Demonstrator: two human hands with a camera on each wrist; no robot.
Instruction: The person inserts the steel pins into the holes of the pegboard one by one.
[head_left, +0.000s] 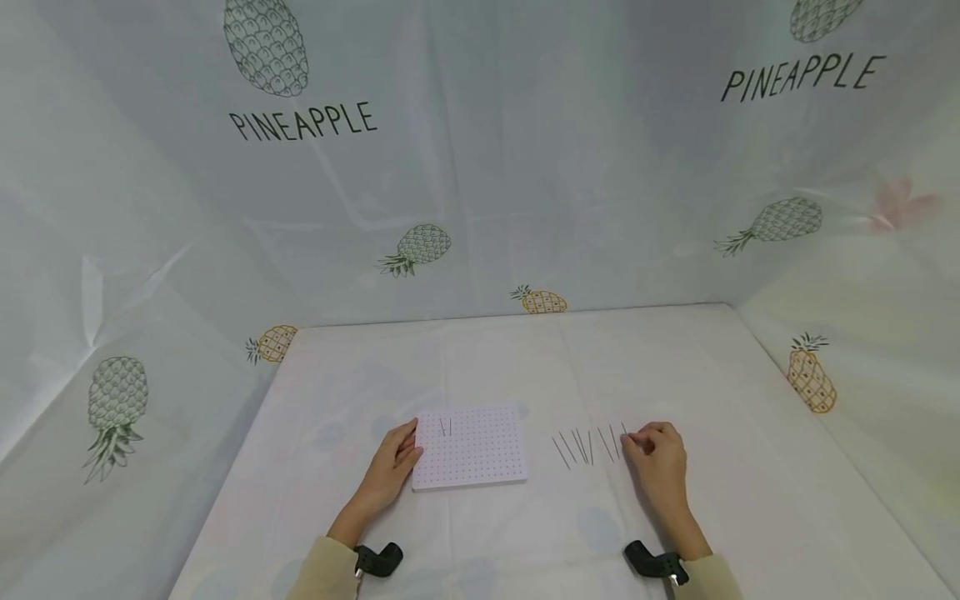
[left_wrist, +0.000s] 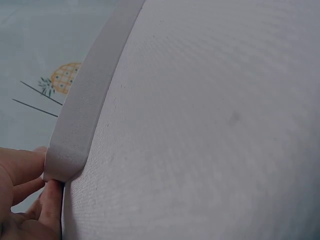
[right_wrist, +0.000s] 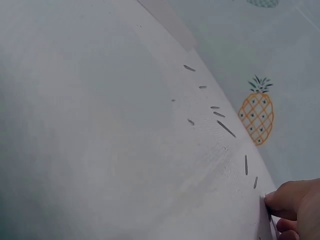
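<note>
A white perforated board (head_left: 468, 450), its top dotted with rows of small holes, lies left of centre on the table. My left hand (head_left: 386, 468) grips its left edge. Two thin dark pins (head_left: 450, 427) stand in holes near the board's far left corner; the left wrist view shows them above the edge. To the right of the board, several loose dark pins (head_left: 561, 452) lie in a spread row, also visible in the right wrist view. At the right end of that row my right hand (head_left: 658, 462) pinches a pin (head_left: 623, 428) between thumb and fingertips.
A white cloth (head_left: 480, 550) covers the table. Pineapple-printed sheeting (head_left: 585, 183) rises behind it and along both sides. Each wrist carries a black camera mount (head_left: 378, 560).
</note>
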